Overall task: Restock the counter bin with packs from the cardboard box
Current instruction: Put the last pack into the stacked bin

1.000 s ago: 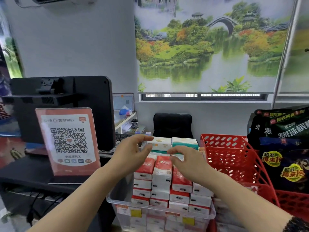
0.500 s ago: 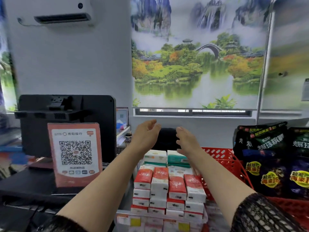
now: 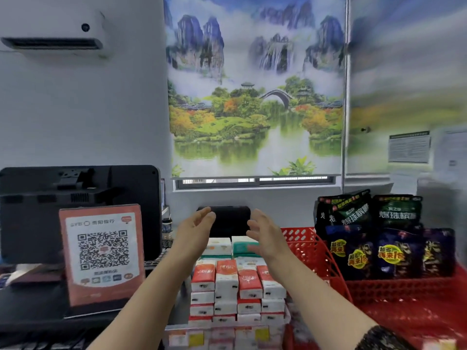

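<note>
Red-and-white tissue packs [image 3: 237,289] are stacked in rows in a clear counter bin [image 3: 177,335] at the bottom centre. Behind them lie white [image 3: 218,246] and green [image 3: 241,245] packs. My left hand [image 3: 193,232] and my right hand [image 3: 265,234] hover above the back of the stack, palms facing each other, fingers loosely spread and holding nothing. No cardboard box is in view.
A red QR-code stand [image 3: 102,253] and a black monitor [image 3: 80,198] stand to the left. A red plastic basket [image 3: 316,251] with dark snack bags [image 3: 379,236] sits on the right. A black chair back [image 3: 227,221] lies behind the hands.
Both hands have lifted off the top packs and moved up and away from the stack, empty. The camera has tilted upward.
</note>
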Demonstrator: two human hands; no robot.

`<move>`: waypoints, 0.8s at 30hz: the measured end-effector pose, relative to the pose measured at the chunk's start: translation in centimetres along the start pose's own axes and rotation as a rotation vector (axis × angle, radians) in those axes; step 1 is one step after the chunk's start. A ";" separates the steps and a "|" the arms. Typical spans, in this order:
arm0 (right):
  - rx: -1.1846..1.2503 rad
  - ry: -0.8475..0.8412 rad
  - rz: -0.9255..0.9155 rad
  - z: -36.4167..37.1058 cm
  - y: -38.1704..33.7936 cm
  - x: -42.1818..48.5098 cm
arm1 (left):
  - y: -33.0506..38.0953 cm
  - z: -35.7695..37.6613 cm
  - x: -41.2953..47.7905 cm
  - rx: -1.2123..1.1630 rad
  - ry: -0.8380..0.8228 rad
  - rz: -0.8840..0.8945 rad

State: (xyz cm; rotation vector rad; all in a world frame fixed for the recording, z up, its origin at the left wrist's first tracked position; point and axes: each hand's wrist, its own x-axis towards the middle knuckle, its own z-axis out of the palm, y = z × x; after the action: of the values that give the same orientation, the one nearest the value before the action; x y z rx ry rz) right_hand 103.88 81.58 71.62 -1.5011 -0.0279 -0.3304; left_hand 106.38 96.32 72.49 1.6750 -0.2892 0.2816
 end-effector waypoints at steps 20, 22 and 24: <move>0.094 -0.088 0.217 -6.2 2.0 -8.0 | -1.0 0.4 -10.9 -0.082 0.193 -0.247; 0.077 -0.090 0.230 -6.4 2.6 -7.9 | -1.4 0.1 -11.3 -0.059 0.208 -0.262; 0.051 -0.093 0.232 -6.5 3.2 -7.7 | -1.8 -0.2 -11.4 -0.037 0.215 -0.280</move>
State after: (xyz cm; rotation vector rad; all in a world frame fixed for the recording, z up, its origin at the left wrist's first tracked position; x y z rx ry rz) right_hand 96.10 76.83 66.35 -1.4512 0.0629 -0.0728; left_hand 96.36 97.03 66.83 1.6092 0.1003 0.2420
